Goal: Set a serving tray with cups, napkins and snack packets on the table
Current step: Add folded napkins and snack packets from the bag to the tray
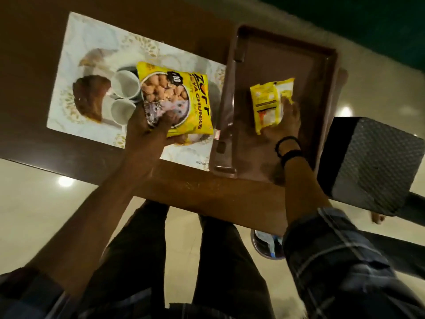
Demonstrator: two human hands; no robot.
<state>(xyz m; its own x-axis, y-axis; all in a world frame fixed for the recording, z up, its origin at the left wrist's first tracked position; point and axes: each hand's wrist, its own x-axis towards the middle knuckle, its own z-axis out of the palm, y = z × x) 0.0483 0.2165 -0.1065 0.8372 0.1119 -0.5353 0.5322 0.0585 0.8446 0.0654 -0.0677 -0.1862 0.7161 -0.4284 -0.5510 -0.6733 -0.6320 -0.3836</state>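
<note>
Loading under way: right hand (284, 120) pinches small packets (266, 104) inside tray (287, 56) at tabletop's right edge; left hand (147, 130) fingers grip soya packet (184, 100) beside cups (124, 86), not yet loaded; napkins unseen

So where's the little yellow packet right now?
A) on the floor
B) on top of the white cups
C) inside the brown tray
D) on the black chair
C: the right hand holds the little yellow packet inside the brown tray; the big yellow packet, gripped by the left hand, is the one beside the cups.
</note>
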